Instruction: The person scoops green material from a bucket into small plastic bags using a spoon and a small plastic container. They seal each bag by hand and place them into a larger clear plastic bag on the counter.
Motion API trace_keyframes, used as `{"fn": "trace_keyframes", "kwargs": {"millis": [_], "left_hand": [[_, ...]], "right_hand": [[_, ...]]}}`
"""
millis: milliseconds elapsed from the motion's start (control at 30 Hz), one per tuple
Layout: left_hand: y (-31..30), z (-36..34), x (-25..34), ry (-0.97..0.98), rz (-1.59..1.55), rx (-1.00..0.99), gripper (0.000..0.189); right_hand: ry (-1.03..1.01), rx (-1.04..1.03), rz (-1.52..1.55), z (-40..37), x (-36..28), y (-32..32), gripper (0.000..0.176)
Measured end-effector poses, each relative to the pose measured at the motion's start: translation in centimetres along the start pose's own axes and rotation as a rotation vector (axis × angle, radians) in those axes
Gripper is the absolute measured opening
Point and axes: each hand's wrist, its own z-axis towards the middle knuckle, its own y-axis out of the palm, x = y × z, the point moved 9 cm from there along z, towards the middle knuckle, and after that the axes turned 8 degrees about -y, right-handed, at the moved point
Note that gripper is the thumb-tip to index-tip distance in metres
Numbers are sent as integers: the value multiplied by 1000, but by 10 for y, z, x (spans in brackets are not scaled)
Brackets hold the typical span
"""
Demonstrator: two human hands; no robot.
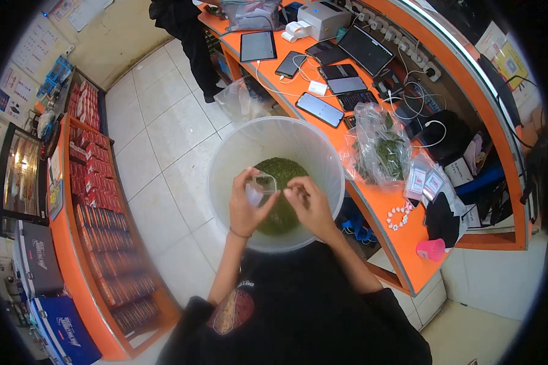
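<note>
Even, fairly bright light; white glare on the black-framed glass panel [24, 179]; edges bow, corners fall black.

Tablet [257, 46] w/ cord [269, 81], printer [324, 22], pink cup [431, 250]

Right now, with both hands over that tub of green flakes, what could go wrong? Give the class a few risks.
The small clear plastic piece in the left hand could slip from its fingertips into the green flakes.

The wide tub is open, so anything loose near the hands might fall in.

The pink cup sits near the table's edge, where a bump could knock it off.
</note>
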Motion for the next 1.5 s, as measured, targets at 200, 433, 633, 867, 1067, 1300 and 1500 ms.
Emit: {"fn": "trace_keyframes", "kwargs": {"millis": [200, 433, 633, 867, 1067, 1300, 1500], "left_hand": [[6, -1, 7, 66, 27, -88, 79], [9, -1, -24, -140, 25, -217, 18], [15, -6, -48, -418, -342, -268, 18], [14, -11, -34, -574, -484, -202, 22], [20, -13, -41, -483, -402, -219, 23], [23, -13, -32, -512, -443, -154, 25], [26, -16, -40, -613, -436, -160, 27]], "right_hand": [[-162, 176, -167, 21, 16, 11, 13], [-215, 37, -135, 23, 24, 2, 11], [-193, -8, 42, 20, 16, -4, 13], [-108, 63, 99, 9, 22, -2, 10], [-139, 109, 64, 9, 21, 0, 10], [-140, 109, 60, 10, 25, -2, 9], [-143, 164, 61, 8, 30, -6, 10]]}}
